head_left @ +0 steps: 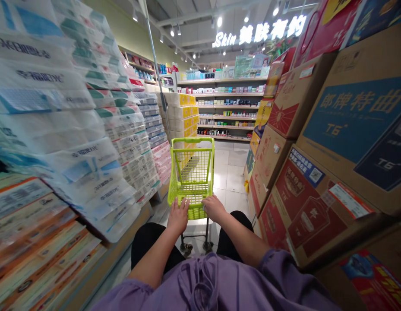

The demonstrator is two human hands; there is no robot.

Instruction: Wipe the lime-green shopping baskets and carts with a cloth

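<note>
A lime-green plastic shopping cart (212,172) with lattice basket walls stands upright in the aisle, close in front of my knees. Over the near left of its rim lie the fingers of my left hand (178,216), closed over the edge with slight gaps between them. My right hand (215,209) is curled around the near right corner of the same rim. Its thumb and part of its fingers are hidden behind the plastic. Through the lattice the basket shows no goods. Below, dark legs with casters (207,246) rest on the floor between my knees.
Tall stacks of wrapped tissue packs (99,168) line the left side. Cardboard cartons (304,207) are piled on the right. Yellow-and-white packs (187,113) stand ahead on the left. Shelves of small bottles and boxes (226,106) cross the far end of the tiled aisle (224,172).
</note>
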